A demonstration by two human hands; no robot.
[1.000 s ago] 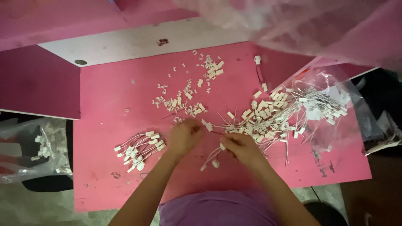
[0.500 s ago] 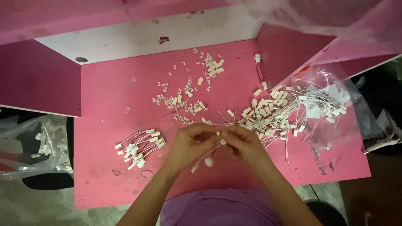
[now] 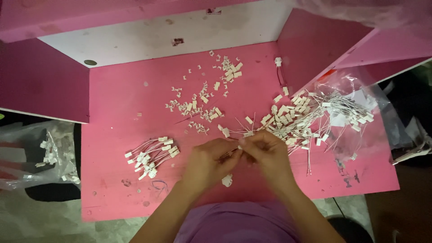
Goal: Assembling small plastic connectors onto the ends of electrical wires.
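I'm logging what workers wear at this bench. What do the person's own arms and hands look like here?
Both forearms are bare, with no sleeves reaching them. The left hand and right hand wear no gloves, and no rings, watch or bands show. The only clothing visible is a purple top at the bottom of the view.

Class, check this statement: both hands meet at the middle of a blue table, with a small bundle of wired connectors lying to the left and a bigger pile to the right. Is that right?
Not quite: the table is pink, not blue, as the head view shows. The rest holds: the left hand and right hand meet at the middle, the small bundle of wired connectors lies left, and the bigger pile lies right.
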